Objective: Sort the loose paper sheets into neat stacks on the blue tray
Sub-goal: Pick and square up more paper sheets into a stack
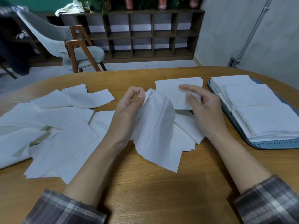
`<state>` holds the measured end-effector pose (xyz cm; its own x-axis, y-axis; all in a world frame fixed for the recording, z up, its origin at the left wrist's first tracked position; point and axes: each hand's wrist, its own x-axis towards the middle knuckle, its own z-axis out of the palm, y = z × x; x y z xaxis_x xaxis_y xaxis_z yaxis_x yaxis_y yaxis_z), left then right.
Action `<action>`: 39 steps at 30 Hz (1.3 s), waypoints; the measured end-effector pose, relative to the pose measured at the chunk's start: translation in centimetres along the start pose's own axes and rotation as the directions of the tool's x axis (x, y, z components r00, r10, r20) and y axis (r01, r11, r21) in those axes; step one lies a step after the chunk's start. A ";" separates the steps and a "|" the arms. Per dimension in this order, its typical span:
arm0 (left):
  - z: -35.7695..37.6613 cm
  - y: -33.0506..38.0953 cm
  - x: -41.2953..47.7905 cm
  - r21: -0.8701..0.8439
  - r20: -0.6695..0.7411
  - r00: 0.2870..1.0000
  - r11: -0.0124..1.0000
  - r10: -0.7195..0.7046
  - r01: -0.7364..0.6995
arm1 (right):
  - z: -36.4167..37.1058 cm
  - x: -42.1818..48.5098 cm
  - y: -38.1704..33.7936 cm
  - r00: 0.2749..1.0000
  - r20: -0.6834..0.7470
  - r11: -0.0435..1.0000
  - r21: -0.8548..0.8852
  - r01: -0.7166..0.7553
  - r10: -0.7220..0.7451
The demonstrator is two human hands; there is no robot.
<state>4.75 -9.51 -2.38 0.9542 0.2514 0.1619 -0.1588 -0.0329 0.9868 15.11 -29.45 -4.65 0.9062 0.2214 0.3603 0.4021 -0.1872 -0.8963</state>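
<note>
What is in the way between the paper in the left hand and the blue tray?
Only the person's own right hand, which hovers open between the held sheet and the blue tray. Otherwise there is just bare table top.

wooden table [145,188] | loose paper sheets [64,131] | blue tray [265,145]

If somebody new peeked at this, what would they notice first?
Probably the white sheet drooping above the middle of the wooden table, pinched at its top by the left hand, with the right hand open beside it. Then the messy spread of loose sheets on the table's left side, and the neat stacks on the blue tray at the right.
</note>
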 end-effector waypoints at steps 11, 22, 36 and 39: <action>0.3 0.1 0.0 0.119 -0.025 0.999 0.992 0.031 -0.028 | 0.6 -1.2 -1.5 0.924 0.382 0.978 0.203 -0.056 -0.026; -0.4 -0.5 0.1 0.392 0.037 0.954 0.873 0.299 -0.289 | 0.2 -0.4 -0.8 0.972 0.139 0.969 0.137 -0.206 0.187; 0.1 -1.7 0.6 0.343 0.045 0.999 0.939 0.006 -0.021 | 0.2 -0.1 -2.0 0.894 0.318 0.784 0.444 -0.434 0.315; -0.1 -1.4 0.7 0.311 0.026 1.000 0.950 0.016 -0.023 | 0.1 0.0 -1.8 0.881 0.355 0.752 0.475 -0.457 0.311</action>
<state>5.58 -9.16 -3.69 0.9580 0.2253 0.1774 -0.0939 -0.3383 0.9364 14.33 -29.04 -3.06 0.8774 0.4768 -0.0533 -0.1740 0.2128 -0.9615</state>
